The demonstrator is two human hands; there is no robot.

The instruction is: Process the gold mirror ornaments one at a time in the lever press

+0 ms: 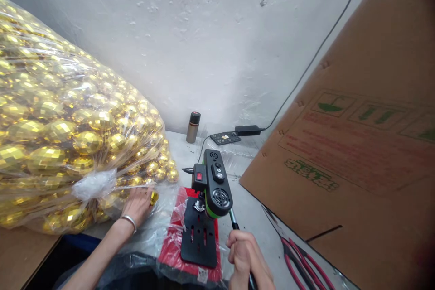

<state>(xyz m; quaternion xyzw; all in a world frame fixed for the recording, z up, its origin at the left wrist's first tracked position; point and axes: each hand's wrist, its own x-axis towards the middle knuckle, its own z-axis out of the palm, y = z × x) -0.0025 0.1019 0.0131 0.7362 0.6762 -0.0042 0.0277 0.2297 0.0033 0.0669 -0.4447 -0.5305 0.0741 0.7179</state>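
My left hand [138,201] reaches to the lower right edge of a clear plastic bag of faceted gold balls [59,131]. Its fingertips are hidden among the balls, and one gold ball [154,198] shows beside them. My right hand [248,258] is closed around the dark grip of a lever, whose metal rod [233,217] runs up to a small black bench drill press [217,181]. The machine has a red switch [199,176] and a slotted black base plate [199,247], which rests on a red plastic-wrapped sheet [171,235].
A large cardboard box [356,136] leans in at the right, with red-handled shears [299,258] below it. Behind the machine stand a dark-capped bottle [193,128], a black control panel [225,138] and a power adapter [248,130] with a cable along the white wall.
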